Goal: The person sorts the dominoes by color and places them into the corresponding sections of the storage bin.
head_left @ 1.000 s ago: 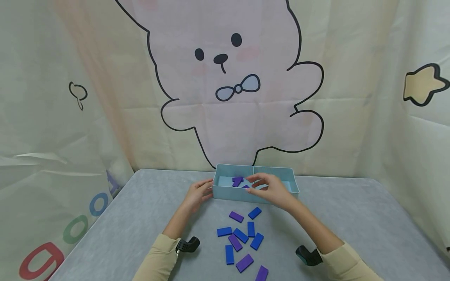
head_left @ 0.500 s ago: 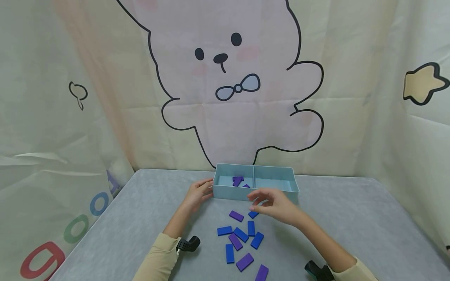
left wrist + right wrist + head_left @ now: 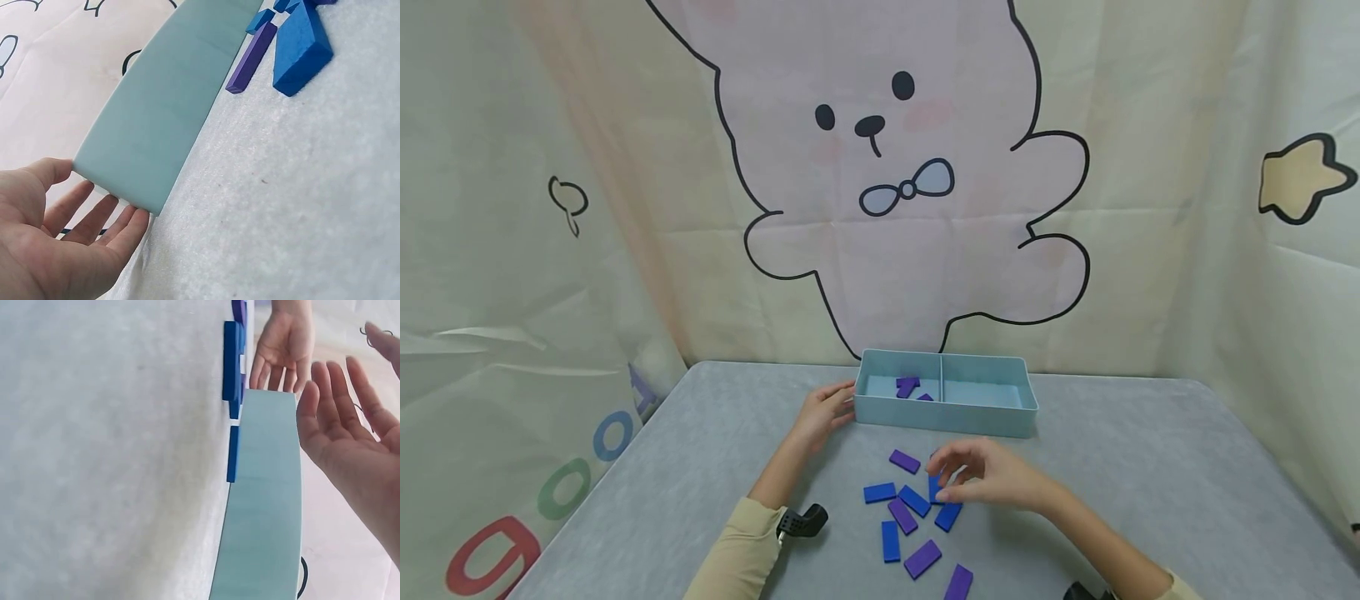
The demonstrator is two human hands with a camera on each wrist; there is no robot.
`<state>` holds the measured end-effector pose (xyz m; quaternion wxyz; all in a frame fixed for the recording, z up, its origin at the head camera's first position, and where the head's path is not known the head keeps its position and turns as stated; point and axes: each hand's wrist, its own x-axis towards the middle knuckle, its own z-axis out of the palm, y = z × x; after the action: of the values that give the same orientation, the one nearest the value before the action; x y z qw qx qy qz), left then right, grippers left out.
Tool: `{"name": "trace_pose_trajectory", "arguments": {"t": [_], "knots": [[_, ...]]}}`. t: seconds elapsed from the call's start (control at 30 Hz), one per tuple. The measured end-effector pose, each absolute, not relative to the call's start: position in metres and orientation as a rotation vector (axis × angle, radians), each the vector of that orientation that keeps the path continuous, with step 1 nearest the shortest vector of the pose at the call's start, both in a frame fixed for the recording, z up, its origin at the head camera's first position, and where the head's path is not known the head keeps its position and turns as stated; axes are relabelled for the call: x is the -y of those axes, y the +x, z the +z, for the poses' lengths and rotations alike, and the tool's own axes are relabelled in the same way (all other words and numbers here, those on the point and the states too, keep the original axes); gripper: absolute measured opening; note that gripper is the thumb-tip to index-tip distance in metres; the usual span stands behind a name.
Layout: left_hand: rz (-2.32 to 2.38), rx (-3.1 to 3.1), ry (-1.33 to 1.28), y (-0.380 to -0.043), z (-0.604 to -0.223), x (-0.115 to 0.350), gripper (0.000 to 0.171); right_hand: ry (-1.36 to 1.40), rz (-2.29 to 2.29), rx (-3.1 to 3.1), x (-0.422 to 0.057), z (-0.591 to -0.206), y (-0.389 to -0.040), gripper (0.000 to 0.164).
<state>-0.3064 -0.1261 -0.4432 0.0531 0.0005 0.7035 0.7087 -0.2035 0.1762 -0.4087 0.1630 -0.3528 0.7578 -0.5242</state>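
At the left end of a pale blue two-part box [image 3: 947, 418], my left hand [image 3: 818, 421] touches the end wall with fairly straight fingertips, as the left wrist view shows. Several purple blocks [image 3: 907, 385] lie in the box's left compartment. My right hand [image 3: 988, 475] hovers in front of the box with loosely bent fingers, thumb apart from them and nothing between. Beneath it, a blue block [image 3: 949, 517] and another blue block [image 3: 935, 490] are partly covered. In the right wrist view the same hand [image 3: 356, 431] has its palm showing and holds nothing.
More blocks lie scattered on the grey table [image 3: 1150, 483] before the box, among them a purple block [image 3: 905, 461], a blue block [image 3: 890, 542] and a purple block [image 3: 922, 559]. A printed curtain [image 3: 1135, 275] hangs right behind the table's far edge.
My right hand has moved back from over the box, down toward me, to above the loose blocks. The left hand has stayed at the box's end.
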Motion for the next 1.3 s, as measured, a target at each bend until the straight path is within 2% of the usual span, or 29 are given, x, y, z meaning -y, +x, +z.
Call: {"name": "trace_pose_trajectory", "arguments": {"t": [0.47, 0.93, 1.3], "knots": [[2.159, -2.136, -0.004, -0.306, -0.444, 0.126, 0.045, -1.063, -1.323, -1.772, -0.18, -0.421, -0.201, 0.031], [2.15, -2.15, -0.005, -0.308, -0.446, 0.126, 0.044, -1.016, -1.23, -1.684, -0.178, -0.419, -0.2, 0.034], [2.163, -2.137, -0.011, -0.308, -0.446, 0.126, 0.045, -0.998, -1.207, -1.615, -0.18, -0.434, -0.197, 0.035]]}}
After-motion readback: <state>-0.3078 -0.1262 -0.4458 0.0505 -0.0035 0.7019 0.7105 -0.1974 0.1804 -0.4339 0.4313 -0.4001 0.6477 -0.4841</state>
